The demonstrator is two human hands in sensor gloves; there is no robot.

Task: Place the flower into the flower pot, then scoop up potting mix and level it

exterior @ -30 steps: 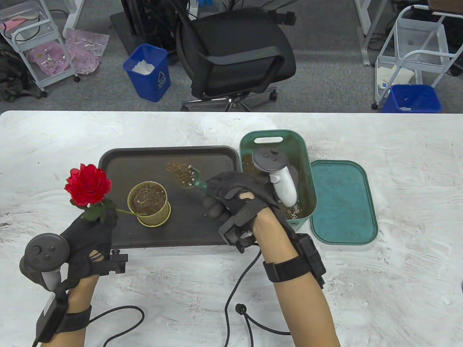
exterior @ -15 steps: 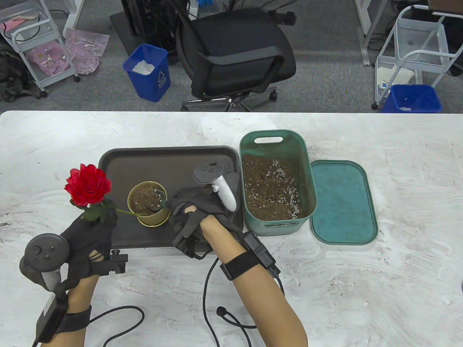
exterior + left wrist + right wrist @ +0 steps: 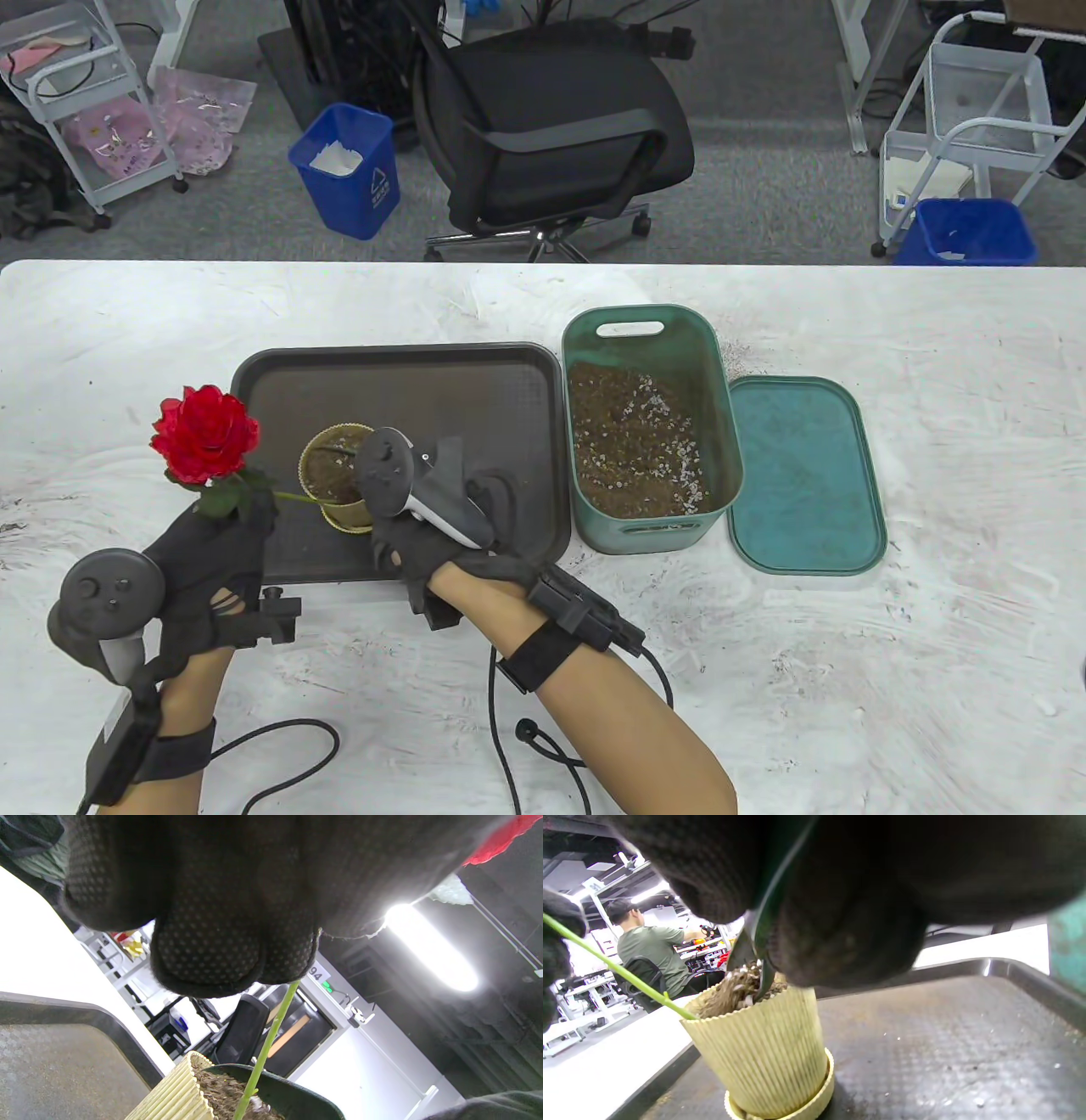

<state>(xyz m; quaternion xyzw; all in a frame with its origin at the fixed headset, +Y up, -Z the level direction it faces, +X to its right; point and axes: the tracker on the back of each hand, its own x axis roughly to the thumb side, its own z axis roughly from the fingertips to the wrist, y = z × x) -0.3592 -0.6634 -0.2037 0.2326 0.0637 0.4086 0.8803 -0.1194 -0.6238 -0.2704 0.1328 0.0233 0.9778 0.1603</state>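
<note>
We see the left hand point(image 3: 212, 552) at the near left edge of the tray point(image 3: 475, 365), pinching the green stem of the red flower point(image 3: 205, 433), whose lower end runs into the soil of the ribbed yellow pot point(image 3: 327, 501) standing on the tray. The right hand point(image 3: 450, 526) grips a dark green scoop point(image 3: 755, 955) whose blade rests in the soil at the pot's top. To the right of the tray, the green bin point(image 3: 721, 399) of potting mix sits on the table point(image 3: 933, 594) with its lid point(image 3: 806, 475) lying beside it.
</note>
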